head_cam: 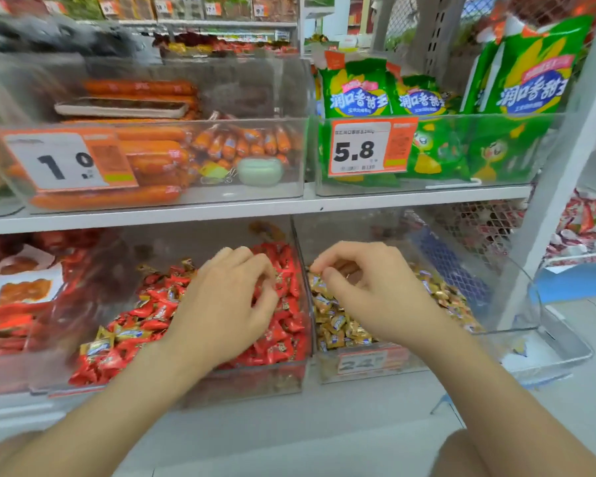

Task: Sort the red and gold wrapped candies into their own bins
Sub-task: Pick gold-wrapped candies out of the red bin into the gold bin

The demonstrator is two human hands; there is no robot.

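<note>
Two clear bins stand side by side on the lower shelf. The left bin (pixel 255 376) holds mostly red wrapped candies (pixel 283 332), with a few gold wrapped candies (pixel 98 344) mixed in at its front left. The right bin (pixel 516 325) holds gold wrapped candies (pixel 338 325). My left hand (pixel 227 304) is down in the red pile, fingers curled and pinching a candy whose colour I cannot make out. My right hand (pixel 369 287) hovers over the gold pile, thumb and fingertips pinching a gold candy (pixel 319 280).
A clear divider wall (pixel 301 270) separates the two bins. The upper shelf (pixel 255 204) carries a sausage bin (pixel 152 160) and a bin of green snack bags (pixel 437 149). Red packaged snacks (pixel 18 304) sit to the left. A white upright post (pixel 561 166) stands at right.
</note>
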